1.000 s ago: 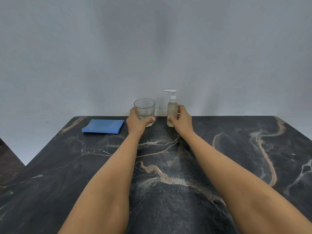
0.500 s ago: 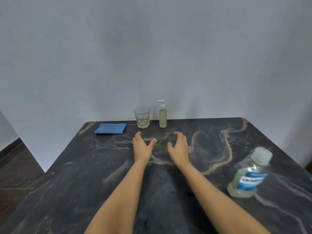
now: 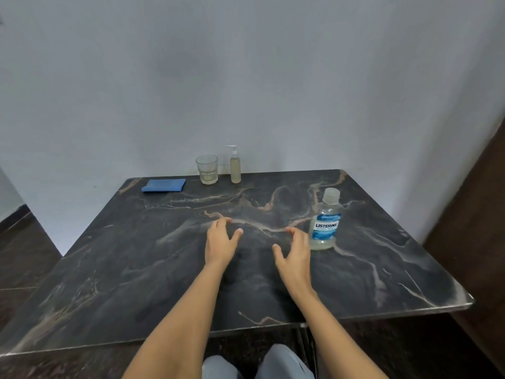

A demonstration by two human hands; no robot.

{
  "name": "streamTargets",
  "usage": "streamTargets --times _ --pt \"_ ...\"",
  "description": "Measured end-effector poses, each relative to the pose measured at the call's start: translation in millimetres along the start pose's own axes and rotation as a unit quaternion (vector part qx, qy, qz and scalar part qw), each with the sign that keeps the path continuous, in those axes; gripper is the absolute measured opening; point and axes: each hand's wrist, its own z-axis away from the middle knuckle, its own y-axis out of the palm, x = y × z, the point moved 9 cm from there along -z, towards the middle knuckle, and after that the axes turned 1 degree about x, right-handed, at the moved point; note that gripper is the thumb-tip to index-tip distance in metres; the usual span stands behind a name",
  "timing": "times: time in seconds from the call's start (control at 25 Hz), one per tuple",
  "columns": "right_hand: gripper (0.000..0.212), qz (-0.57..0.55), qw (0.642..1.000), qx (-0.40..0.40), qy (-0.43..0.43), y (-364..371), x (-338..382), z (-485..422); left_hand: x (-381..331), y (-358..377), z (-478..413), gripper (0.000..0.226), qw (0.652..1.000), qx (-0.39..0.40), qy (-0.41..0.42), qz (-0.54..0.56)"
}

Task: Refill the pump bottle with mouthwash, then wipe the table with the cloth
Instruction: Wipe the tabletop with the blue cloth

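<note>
A small clear pump bottle (image 3: 235,167) with pale liquid and a white pump stands at the table's far edge by the wall. A mouthwash bottle (image 3: 325,221) with a blue label and clear cap stands upright at mid-right. A folded blue cloth (image 3: 163,185) lies at the far left. My left hand (image 3: 220,241) hovers over the table's middle, fingers apart, holding nothing. My right hand (image 3: 294,253) is also open and empty, its fingertips just left of the mouthwash bottle, apart from it.
A clear drinking glass (image 3: 207,169) with a little liquid stands just left of the pump bottle. The dark marble table (image 3: 123,269) backs onto a grey wall. My knees show below the near edge. Dark floor lies on both sides.
Both hands let go of the glass and the pump bottle and drew back toward me to mid-table. The view pulled back, bringing the mouthwash bottle into view beside my right hand.
</note>
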Motion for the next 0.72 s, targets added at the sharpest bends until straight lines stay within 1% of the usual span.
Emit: streamTargets --times 0.04,0.12,0.2,0.28,0.36,0.56,0.72 --pt "0.048 0.017 0.999 -0.039 0.001 -16 -3 3 -1 0 3 0.036 1.000 0.002 0.000 -0.003" --pt "0.062 0.058 0.991 -0.120 0.034 -45 -12 4 -4 1 4 0.036 1.000 0.003 -0.001 -0.006" --pt "0.080 0.076 0.981 -0.164 0.075 -61 -21 -4 -7 4 4 0.036 1.000 0.004 0.002 -0.011" --pt "0.094 0.069 0.979 -0.159 0.106 -62 -28 -18 -7 6 2 0.036 1.000 0.005 0.002 -0.013" --pt "0.101 0.050 0.980 -0.146 0.123 -57 -38 -30 -3 8 -2 0.036 1.000 0.005 -0.001 -0.013" --pt "0.096 -0.001 0.976 -0.160 0.149 -45 -60 -54 13 3 -31 0.039 0.999 0.004 0.002 -0.053" --pt "0.092 0.010 0.976 -0.154 0.153 -30 -62 -95 26 -6 -65 0.040 0.998 -0.012 -0.004 -0.054"
